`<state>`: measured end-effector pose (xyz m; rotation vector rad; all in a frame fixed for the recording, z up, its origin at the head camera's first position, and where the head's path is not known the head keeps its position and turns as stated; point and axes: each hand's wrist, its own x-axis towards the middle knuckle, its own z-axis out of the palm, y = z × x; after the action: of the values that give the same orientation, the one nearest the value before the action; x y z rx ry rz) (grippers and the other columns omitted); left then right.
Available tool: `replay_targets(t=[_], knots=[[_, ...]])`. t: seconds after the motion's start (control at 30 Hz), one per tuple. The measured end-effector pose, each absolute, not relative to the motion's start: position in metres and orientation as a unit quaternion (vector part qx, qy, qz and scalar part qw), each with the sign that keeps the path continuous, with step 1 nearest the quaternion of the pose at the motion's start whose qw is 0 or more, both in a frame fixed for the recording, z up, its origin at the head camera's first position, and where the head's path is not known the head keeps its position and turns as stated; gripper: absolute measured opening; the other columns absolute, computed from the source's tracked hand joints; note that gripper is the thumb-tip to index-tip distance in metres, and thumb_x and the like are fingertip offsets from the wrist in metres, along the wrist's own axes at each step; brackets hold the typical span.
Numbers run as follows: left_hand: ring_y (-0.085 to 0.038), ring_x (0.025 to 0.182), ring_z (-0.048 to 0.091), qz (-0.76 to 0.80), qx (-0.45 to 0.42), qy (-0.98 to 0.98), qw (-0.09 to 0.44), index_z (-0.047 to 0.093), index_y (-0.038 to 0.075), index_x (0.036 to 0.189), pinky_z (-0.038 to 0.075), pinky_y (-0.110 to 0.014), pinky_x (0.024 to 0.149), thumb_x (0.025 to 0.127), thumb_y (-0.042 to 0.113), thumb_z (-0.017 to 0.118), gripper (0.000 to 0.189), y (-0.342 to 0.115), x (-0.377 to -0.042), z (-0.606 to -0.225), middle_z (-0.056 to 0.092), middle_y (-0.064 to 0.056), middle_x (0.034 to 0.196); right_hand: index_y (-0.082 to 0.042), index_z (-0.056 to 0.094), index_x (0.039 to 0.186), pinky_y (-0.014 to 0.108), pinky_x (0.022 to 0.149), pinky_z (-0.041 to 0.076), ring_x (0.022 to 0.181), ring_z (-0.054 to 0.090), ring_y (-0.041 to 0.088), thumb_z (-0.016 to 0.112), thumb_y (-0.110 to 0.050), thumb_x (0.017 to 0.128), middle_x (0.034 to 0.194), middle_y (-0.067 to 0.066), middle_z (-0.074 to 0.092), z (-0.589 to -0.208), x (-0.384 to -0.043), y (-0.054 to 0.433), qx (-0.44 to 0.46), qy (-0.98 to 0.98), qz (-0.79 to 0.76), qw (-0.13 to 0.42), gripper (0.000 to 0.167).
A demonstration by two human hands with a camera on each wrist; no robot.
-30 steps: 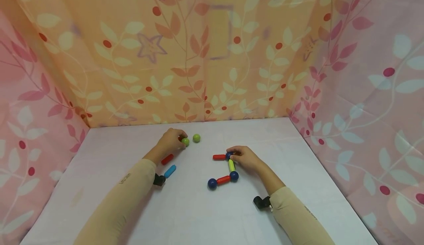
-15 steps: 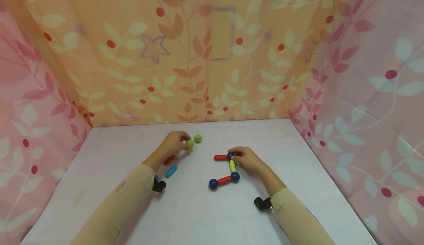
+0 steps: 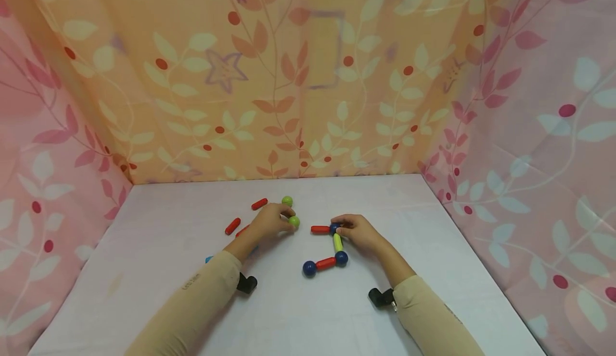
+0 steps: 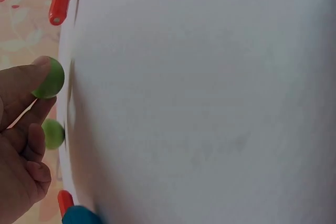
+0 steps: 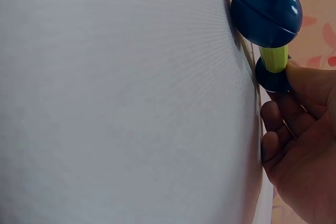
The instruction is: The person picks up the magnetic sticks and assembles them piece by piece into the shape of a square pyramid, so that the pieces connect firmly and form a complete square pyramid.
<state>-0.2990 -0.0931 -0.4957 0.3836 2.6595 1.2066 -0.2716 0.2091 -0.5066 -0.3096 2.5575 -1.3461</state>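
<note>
On the white table (image 3: 433,302), the joined chain (image 3: 338,242) appears linked six pieces long, its far blue ball (image 3: 335,229) pinched by the right hand (image 3: 358,230), while the left hand (image 3: 272,220), to the chain's left, pinches the near green ball (image 3: 294,222). Left over, also left of the chain, lie three red rods (image 3: 233,226) and blue pieces (image 3: 209,260) mostly hidden by the left arm (image 3: 212,281). Not yet attached either, the held ball is near the chain's red end rod (image 3: 320,230), with the other green ball (image 3: 287,201) farther back.
</note>
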Motion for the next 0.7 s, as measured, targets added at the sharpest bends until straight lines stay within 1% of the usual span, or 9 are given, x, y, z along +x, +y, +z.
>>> replay_targets(t=[0.27, 0.57, 0.7], knots=[[-0.017, 0.099, 0.066, 0.422, 0.137, 0.888, 0.121, 0.074, 0.016, 0.113, 0.056, -0.036, 0.091, 0.083, 0.018, 0.086, 0.032, -0.081, -0.295, -0.500, 0.071, 0.001, 0.109, -0.011, 0.070, 0.130, 0.045, 0.105, 0.049, 0.115, 0.062, 0.021, 0.065, -0.011, 0.101, 0.128, 0.007, 0.069, -0.504, -0.271, 0.208, -0.102, 0.872, -0.464, 0.118, 0.030], [-0.016, 0.095, 0.063, 0.406, 0.152, 0.891, 0.132, 0.075, 0.018, 0.110, 0.055, -0.034, 0.087, 0.081, 0.021, 0.088, 0.032, -0.071, -0.290, -0.501, 0.071, 0.005, 0.103, -0.012, 0.069, 0.131, 0.047, 0.108, 0.047, 0.117, 0.062, 0.021, 0.065, -0.013, 0.101, 0.128, 0.004, 0.069, -0.506, -0.271, 0.207, -0.093, 0.868, -0.472, 0.125, 0.031], [-0.017, 0.095, 0.062, 0.403, 0.155, 0.892, 0.133, 0.075, 0.019, 0.110, 0.054, -0.035, 0.088, 0.081, 0.022, 0.088, 0.032, -0.069, -0.290, -0.502, 0.071, 0.005, 0.102, -0.012, 0.069, 0.131, 0.048, 0.108, 0.047, 0.117, 0.062, 0.021, 0.065, -0.013, 0.101, 0.128, 0.005, 0.069, -0.506, -0.271, 0.207, -0.094, 0.868, -0.473, 0.123, 0.031]])
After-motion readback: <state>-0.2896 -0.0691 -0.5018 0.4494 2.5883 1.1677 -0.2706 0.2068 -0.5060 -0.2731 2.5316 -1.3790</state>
